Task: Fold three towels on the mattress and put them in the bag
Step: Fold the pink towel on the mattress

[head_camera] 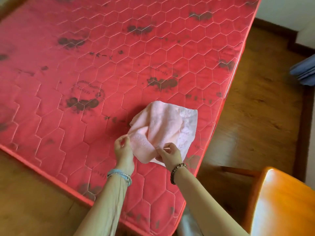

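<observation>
Towel: a soft pale-pink terry towel, rumpled and partly doubled, lies on the red hexagon-quilted mattress at about 5 o'clock, near its edge.
Left hand: thumb and fingers pinch the towel's near-left corner.
Right hand: fingers pinch the near edge.
Progress: early; this fold is unfinished.
Left: no other towels or bag in view.

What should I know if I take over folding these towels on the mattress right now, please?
Left hand: pinching the pink towel's near-left edge.
Right hand: gripping its near corner.
The towel lies rumpled near the red mattress's right edge, not yet folded.
No other towels or bag are in view.
Left: fold this one, find the other two, bag all three.
</observation>
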Motion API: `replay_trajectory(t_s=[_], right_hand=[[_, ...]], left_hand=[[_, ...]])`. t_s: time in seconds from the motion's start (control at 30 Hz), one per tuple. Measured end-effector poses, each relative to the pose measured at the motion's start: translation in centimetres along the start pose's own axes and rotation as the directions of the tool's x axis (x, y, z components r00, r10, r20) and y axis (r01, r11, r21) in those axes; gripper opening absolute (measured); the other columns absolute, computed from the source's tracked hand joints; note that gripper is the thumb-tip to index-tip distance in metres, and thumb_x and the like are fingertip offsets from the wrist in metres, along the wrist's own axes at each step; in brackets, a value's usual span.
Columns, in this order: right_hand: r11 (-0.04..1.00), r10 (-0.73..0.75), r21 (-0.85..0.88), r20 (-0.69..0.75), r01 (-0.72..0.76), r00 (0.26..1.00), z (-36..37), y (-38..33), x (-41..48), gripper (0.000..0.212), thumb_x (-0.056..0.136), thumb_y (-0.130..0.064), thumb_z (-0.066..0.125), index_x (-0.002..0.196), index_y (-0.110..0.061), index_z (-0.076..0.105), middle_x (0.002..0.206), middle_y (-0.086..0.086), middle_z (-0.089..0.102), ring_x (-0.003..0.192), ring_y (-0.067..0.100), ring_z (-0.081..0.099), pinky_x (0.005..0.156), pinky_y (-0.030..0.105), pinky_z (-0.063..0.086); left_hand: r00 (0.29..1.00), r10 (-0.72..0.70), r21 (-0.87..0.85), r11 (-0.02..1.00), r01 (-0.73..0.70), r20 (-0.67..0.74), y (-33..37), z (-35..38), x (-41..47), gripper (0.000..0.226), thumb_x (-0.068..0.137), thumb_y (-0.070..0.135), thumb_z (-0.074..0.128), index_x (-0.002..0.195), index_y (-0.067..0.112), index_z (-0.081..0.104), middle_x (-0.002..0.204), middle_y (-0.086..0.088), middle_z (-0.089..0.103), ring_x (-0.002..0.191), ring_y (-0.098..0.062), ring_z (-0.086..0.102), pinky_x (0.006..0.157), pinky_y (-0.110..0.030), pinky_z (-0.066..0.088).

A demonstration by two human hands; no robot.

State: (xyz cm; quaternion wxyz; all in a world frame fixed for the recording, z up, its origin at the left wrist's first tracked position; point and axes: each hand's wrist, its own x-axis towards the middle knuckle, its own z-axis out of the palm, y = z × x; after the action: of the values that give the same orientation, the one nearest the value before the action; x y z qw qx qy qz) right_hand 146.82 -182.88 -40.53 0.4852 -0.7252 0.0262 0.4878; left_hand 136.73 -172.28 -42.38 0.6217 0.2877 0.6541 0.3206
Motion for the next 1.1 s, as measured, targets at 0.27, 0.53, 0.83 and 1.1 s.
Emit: replay_trajectory(t_s=[0.27,0.53,0.83,1.1], right_hand=[[0.999,0.017,0.047,0.109,-0.022,0.994,6.5,4.2,-5.4,0.015,0.088,-0.004,0.064,0.083,-0.011,0.051,0.083,0.014,0.068,0.068,0.02,0.068,0.072,0.031,0.059],[0.99,-0.05,-0.12,0.169,0.071,0.984,5.3,4.3,-3.4,0.024,0.091,-0.014,0.063,0.115,-0.021,0.062,0.11,0.005,0.069,0.103,0.021,0.065,0.089,0.031,0.052],[0.925,-0.166,-0.359,-0.096,0.121,0.981,-5.0,2.0,3.8,0.035,0.091,-0.013,0.063,0.126,-0.012,0.06,0.132,0.01,0.057,0.119,0.022,0.056,0.085,0.025,0.043],[0.878,-0.139,-0.479,-0.224,0.015,0.965,-8.1,1.9,9.7,0.039,0.087,-0.011,0.062,0.125,-0.015,0.058,0.133,0.007,0.054,0.11,0.023,0.056,0.079,0.027,0.043]], left_hand=[[1.0,0.002,-0.022,1.0,-0.002,-0.011,0.4,-9.2,0.0,0.015,0.096,0.005,0.061,0.105,0.014,0.067,0.112,-0.006,0.068,0.101,-0.017,0.065,0.085,-0.024,0.053],[0.991,-0.113,0.001,0.994,0.113,0.073,-2.3,-12.8,1.1,0.041,0.101,0.002,0.05,0.142,0.008,0.046,0.137,-0.016,0.055,0.125,-0.024,0.057,0.107,-0.038,0.044],[0.948,-0.308,0.052,0.948,0.313,-0.079,-10.5,-11.8,-1.5,0.043,0.099,-0.003,0.051,0.141,0.006,0.049,0.14,-0.02,0.052,0.121,-0.023,0.055,0.097,-0.037,0.048],[0.959,-0.276,0.077,0.957,0.281,-0.072,-12.8,-9.4,-2.7,0.036,0.098,0.001,0.055,0.133,0.012,0.055,0.124,-0.003,0.06,0.11,-0.012,0.059,0.098,-0.031,0.042]])
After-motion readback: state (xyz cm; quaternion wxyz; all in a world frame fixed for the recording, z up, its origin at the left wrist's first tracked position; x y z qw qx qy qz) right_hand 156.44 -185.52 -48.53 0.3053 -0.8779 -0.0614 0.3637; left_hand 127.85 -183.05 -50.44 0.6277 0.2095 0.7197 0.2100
